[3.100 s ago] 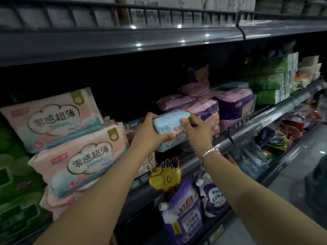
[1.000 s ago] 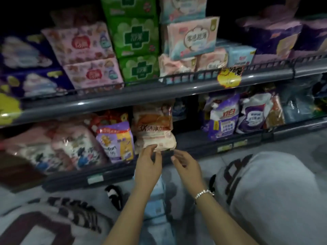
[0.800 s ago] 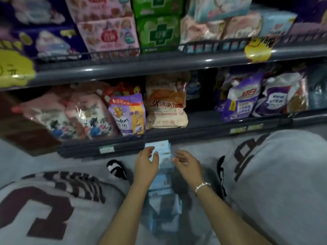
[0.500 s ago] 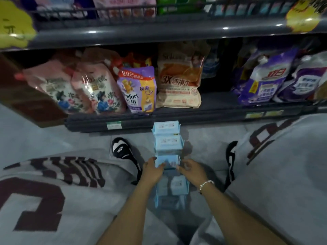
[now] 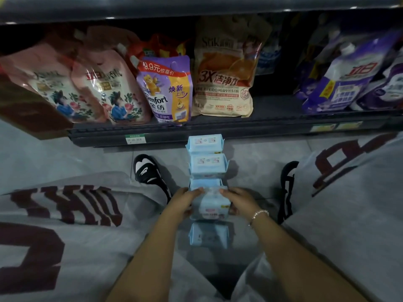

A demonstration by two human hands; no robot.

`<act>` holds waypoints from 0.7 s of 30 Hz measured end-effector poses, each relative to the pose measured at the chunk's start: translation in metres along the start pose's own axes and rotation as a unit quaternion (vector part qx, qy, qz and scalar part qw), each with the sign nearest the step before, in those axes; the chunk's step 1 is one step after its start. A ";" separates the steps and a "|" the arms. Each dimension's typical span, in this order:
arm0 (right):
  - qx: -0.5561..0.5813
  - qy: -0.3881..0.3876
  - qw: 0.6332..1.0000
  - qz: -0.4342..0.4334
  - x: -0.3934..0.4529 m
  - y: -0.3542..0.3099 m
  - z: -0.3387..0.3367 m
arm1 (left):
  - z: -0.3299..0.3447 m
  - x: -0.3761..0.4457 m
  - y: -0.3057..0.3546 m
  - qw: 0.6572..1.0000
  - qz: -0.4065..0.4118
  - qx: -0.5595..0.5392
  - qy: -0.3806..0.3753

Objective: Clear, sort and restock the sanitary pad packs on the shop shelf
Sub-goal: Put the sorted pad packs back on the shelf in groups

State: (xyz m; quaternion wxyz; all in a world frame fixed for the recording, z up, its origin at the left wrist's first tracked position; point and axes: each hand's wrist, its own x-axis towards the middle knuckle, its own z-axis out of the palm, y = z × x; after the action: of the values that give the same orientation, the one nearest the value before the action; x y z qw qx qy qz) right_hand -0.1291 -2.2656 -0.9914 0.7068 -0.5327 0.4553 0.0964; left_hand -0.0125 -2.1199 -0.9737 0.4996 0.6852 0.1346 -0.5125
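Observation:
Several light blue sanitary pad packs lie in a row on the grey floor between my knees. The farthest pack (image 5: pixel 205 143) lies by the bottom shelf's edge, a second pack (image 5: pixel 208 164) just behind it. My left hand (image 5: pixel 185 203) and my right hand (image 5: pixel 238 201) grip the sides of one blue pack (image 5: pixel 210 207) in the middle of the row. Another pack (image 5: pixel 209 236) lies nearest to me, below my wrists. A further pack (image 5: pixel 205 183) is partly hidden behind the held one.
The bottom shelf (image 5: pixel 218 127) holds detergent refill pouches: pink ones (image 5: pixel 91 90) at left, a purple Comfort pouch (image 5: pixel 166 90), an orange pouch (image 5: pixel 224 70), purple-and-white pouches (image 5: pixel 349 77) at right. My black shoes (image 5: pixel 147 168) and grey-trousered knees flank the row.
I have crouched from the upper shelf to the floor with a blue pack. Both hands have moved down the row toward me and now hold a pack in the middle of it.

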 end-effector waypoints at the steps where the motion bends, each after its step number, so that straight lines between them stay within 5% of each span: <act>1: 0.011 -0.004 1.000 -0.012 0.001 -0.004 -0.002 | -0.003 0.002 0.003 1.000 -0.001 -0.020 -0.011; 4: 0.023 -0.029 0.999 -0.036 0.000 -0.015 -0.005 | -0.008 0.008 0.008 0.998 0.024 -0.002 -0.052; 13: 0.090 0.013 0.993 -0.069 0.016 -0.026 -0.008 | -0.007 0.029 0.020 0.994 0.077 0.079 -0.015; 19: 0.113 0.065 0.989 -0.064 0.020 -0.023 -0.024 | 0.009 0.038 0.028 0.976 0.161 0.081 0.123; 21: 0.116 0.091 0.987 -0.066 0.023 -0.022 -0.030 | 0.007 0.047 0.032 0.978 0.172 0.050 0.110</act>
State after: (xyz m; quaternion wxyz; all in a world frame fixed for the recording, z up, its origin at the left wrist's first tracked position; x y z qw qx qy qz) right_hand -0.1190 -2.3079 -0.9946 0.7244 -0.4826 0.4894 -0.0526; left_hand 0.0259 -2.1561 -0.9954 0.5278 0.7745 0.0429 -0.3462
